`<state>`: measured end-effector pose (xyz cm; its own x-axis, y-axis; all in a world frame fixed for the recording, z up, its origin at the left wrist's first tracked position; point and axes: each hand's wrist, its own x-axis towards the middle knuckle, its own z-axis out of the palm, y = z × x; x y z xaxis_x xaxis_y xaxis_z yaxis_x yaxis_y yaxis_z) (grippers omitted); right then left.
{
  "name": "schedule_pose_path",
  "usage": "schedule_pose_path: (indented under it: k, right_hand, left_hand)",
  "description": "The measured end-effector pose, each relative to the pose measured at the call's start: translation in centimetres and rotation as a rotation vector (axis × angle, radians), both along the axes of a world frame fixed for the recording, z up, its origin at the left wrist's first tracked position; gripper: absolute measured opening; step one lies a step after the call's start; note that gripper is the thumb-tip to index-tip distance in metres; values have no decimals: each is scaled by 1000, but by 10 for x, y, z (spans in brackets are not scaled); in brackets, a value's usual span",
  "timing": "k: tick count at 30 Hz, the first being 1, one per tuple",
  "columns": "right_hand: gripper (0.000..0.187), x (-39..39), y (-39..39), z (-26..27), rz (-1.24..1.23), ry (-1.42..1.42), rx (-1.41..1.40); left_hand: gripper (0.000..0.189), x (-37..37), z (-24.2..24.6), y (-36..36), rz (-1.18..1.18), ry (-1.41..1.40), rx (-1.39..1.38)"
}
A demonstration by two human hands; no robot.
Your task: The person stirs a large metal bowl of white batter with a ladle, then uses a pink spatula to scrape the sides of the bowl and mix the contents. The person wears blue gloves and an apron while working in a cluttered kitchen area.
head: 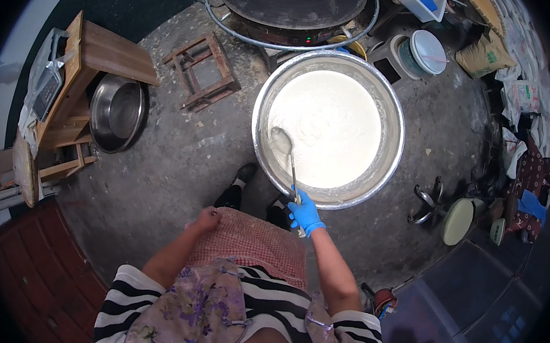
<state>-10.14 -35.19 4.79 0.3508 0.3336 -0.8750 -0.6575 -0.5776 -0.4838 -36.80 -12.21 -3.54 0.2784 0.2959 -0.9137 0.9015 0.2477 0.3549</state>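
Observation:
My right hand (306,214), in a blue disposable glove, grips the handle of a metal ladle (293,168). The ladle's bowl (282,141) lies at the left side of a pale, creamy batter-like liquid (328,122). That liquid partly fills a large round metal basin (395,156) in front of me. My bare left hand (208,219) rests at the upper left corner of a red checked apron (251,239). Its fingers look curled, but whether they pinch the cloth cannot be made out.
Beyond the basin stands a round black griddle (291,3) ringed by a metal hoop (207,9). To the left are a stool frame (231,83), a steel bowl (116,112) and a wooden cabinet (116,50). A lidded bucket (428,52) and a green-topped stool (458,222) stand right.

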Motion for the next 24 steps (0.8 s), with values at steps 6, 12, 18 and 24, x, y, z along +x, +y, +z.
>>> schedule_pose_path:
  k: [6, 12, 18, 24]
  right_hand:
    - [53, -5, 1, -1, -48, 31, -15]
    - [52, -5, -7, 3, 28, 74, -99]
    - [51, -2, -7, 11, 78, 70, -49]
    - [50, -2, -14, 20, 86, 5, -119]
  left_hand:
    - [15, 5, 9, 6, 2, 31, -5]
    - [14, 14, 22, 8, -24, 70, 3]
    - [14, 14, 22, 7, -47, 39, 10]
    - [13, 4, 2, 7, -9, 4, -6]
